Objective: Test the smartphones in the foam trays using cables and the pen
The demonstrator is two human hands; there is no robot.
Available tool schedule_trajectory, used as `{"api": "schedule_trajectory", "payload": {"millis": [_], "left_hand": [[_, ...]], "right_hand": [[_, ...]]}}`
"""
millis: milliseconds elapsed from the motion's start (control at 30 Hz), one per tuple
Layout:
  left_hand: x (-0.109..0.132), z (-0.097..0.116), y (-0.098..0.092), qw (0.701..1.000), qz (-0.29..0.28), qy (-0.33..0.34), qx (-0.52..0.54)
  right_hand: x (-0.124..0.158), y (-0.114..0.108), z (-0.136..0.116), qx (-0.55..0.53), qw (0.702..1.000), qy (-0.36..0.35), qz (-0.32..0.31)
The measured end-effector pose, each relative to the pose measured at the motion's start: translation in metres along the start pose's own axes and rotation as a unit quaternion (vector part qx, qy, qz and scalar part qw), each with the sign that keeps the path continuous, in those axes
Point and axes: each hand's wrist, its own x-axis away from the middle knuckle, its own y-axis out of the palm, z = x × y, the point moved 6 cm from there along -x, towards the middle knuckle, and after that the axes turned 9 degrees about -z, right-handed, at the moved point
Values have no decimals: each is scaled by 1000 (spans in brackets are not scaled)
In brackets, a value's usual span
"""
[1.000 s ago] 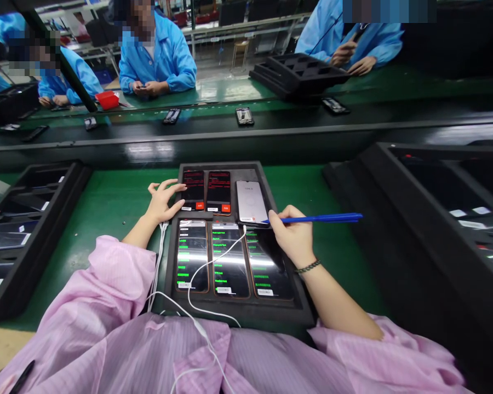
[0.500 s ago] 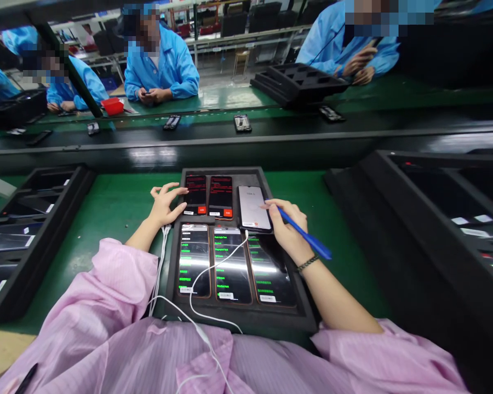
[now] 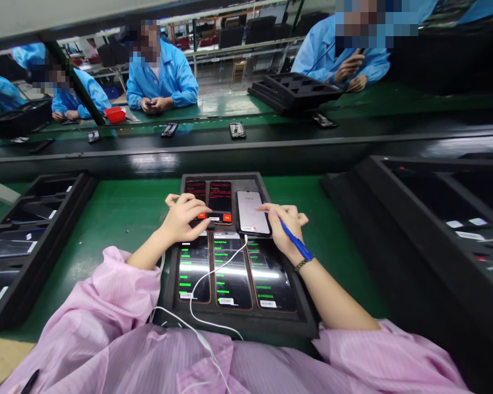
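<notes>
"White-screened phone (image 3: 252, 212): from the head view, where does it lie?"

"At the upper right of the dark tray (image 3: 271, 324) on the green tabletop (image 3: 135, 202), screen up, with a white cable (image 3: 245, 239) plugged in at its near end. Whether it sits in a recess or on top, I can't tell."

"And the fingers?"

"The right hand (image 3: 286, 227) has its forefinger stretched out to the screen and a blue pen (image 3: 292, 237) pinched beneath the thumb; contact with the glass I can't confirm. The left hand (image 3: 183, 221) is loosely spread over the left red-text phone (image 3: 196, 189), gripping nothing that I can see."

"How would the white-screened one handle?"

"Light and stiff, I'd judge, with smooth glass that could slip from dry fingers and crack if dropped. I'd hold it by both long edges, near the middle."

"Any snag?"

"The cable. I'd leave it slack; a tug could strain the socket or swing the phone round."
</notes>
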Motion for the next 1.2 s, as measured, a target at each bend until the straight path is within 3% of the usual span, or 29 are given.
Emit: {"api": "schedule_trajectory", "payload": {"millis": [100, 233, 367, 500, 600, 667, 767, 900, 967, 1133, 1200], "left_hand": [[-2, 27, 2, 998, -45, 40, -2], [1, 46, 5, 992, -110, 62, 2], [4, 67, -3, 984, -166, 70, -11], [-1, 97, -5, 970, -232, 68, -22], [-12, 112, 14, 957, -279, 42, -61], [-23, 115, 32, 953, -288, 22, -92], [-35, 114, 55, 956, -273, 1, -108], [-39, 110, 69, 957, -273, -4, -98], [-39, 108, 70, 956, -278, -9, -93], [-41, 105, 68, 952, -294, -48, -72], [-41, 103, 67, 948, -303, -63, -67]], "right_hand": [[-2, 4, -3, 15, 1000, 6, -13], [-2, 4, -2, 9, 999, 31, 1], [1, 0, -7, 1, 1000, -9, 7], [2, 7, -21, 46, 992, -99, -69], [3, 12, -28, 78, 980, -136, -120], [4, 8, -24, 81, 983, -119, -111], [13, -11, -11, 66, 993, -85, -44], [32, -34, -1, 41, 996, -69, 31], [33, -32, -5, 43, 997, -68, 16], [15, 5, -35, 102, 980, -128, -115], [10, 10, -40, 116, 974, -138, -137]]}}
